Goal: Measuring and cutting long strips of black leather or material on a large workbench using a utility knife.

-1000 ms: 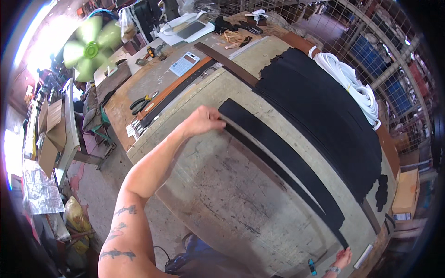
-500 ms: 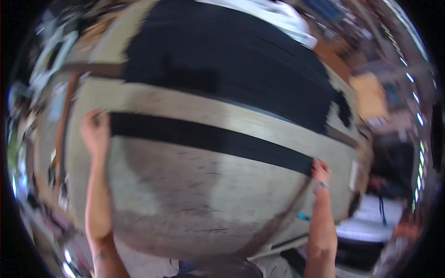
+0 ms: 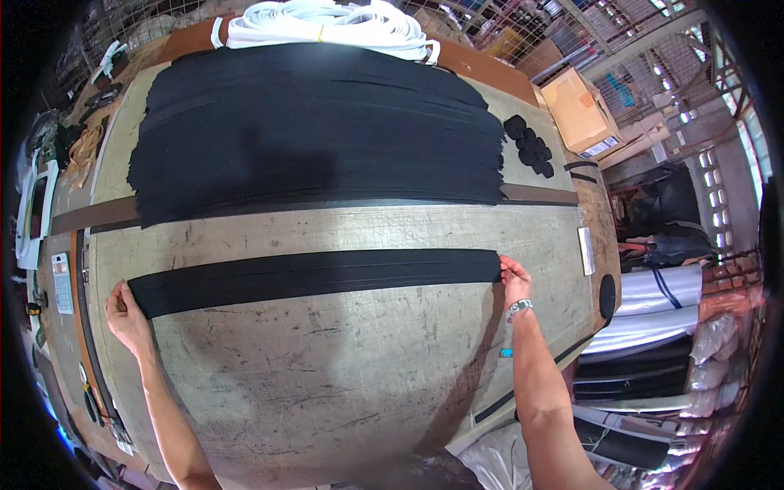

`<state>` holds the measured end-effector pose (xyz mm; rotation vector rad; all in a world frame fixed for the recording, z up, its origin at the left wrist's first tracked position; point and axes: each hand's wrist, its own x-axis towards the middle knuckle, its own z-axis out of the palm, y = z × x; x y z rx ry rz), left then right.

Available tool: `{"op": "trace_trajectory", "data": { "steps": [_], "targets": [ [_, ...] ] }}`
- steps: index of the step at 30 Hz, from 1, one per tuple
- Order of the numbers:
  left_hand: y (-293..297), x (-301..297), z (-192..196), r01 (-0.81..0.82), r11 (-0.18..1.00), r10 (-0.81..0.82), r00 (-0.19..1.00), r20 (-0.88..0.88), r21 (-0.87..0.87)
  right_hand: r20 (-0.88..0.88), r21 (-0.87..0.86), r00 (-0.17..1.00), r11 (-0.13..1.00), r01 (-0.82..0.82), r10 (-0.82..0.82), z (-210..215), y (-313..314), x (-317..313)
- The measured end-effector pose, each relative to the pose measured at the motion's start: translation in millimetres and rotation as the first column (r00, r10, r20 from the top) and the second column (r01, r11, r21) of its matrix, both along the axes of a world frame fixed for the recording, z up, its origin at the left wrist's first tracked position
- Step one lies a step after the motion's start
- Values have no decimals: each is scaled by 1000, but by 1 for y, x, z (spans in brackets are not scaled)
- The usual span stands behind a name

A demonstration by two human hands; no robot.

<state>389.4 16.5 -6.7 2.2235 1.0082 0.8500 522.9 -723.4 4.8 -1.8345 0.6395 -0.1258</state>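
A long black fabric strip [image 3: 327, 276] is stretched across the worn grey-beige tabletop [image 3: 343, 359]. My left hand [image 3: 127, 317] pinches its left end between thumb and fingers. At the opposite end, my right hand [image 3: 514, 280] grips the strip's edge with the fingers closed. A wide layer of black fabric strips [image 3: 327, 139] lies just beyond, with ragged ends on both sides. Between it and the held strip, a band of bare tabletop shows. I cannot tell whether the strip's middle rests on the table.
A coil of white strapping [image 3: 327, 26] sits at the far edge. Small black bundles [image 3: 531, 147] and a cardboard box [image 3: 578, 114] are at far right. A metal bar [image 3: 586, 251] and black oval piece [image 3: 608, 296] line the right side; a calculator [image 3: 62, 282] stands left.
The whole view has turned and sharpened, so the table and black layer sit farther left and more level. Both hands still hold the same strip, stretched between them.
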Motion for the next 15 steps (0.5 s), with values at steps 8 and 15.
{"op": "trace_trajectory", "data": {
  "steps": [8,15],
  "targets": [
    [2,-1,7,-47,996,49,998,-31,73,59,-132,988,982,-133,141,-17,-1,4],
    [1,-2,-3,-21,999,15,987,159,32,43,76,997,994,-72,69,-16,-13,4]
  ]
}}
